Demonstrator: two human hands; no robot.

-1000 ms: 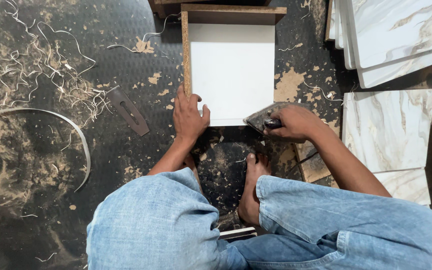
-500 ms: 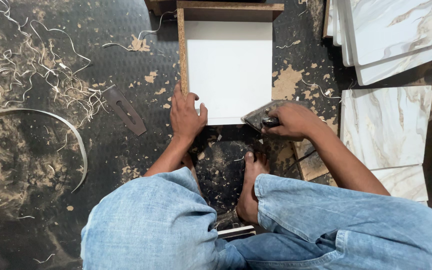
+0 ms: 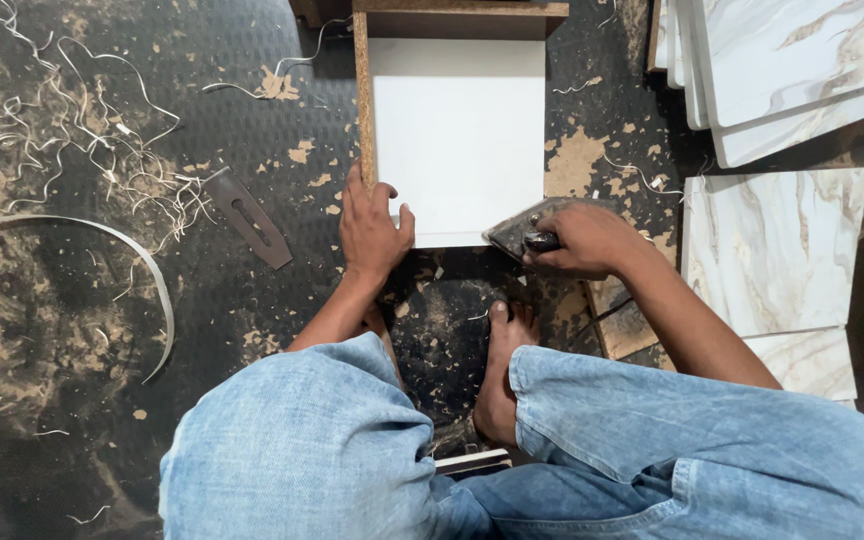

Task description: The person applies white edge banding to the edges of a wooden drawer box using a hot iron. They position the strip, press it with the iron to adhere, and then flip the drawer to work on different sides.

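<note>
A white laminated board (image 3: 457, 135) with a brown raw edge lies flat on the dark floor in front of me. My left hand (image 3: 372, 228) presses flat on its near left corner, fingers spread along the brown edge. At the board's near right corner my right hand (image 3: 582, 240) grips a dark metal hand plane (image 3: 517, 230), its blade end touching the board. My bare foot (image 3: 502, 375) rests on the floor below the board, between my denim-clad legs.
A loose flat metal blade (image 3: 247, 217) lies left of my left hand. Curly shavings (image 3: 72, 130) and a long edge-band strip (image 3: 142, 270) litter the left floor. Marble-patterned panels (image 3: 772, 250) are stacked at right, more (image 3: 782, 70) at top right.
The view has shifted slightly downward, so the board sits a little higher in frame. Both hands keep the same hold and places on the board.
</note>
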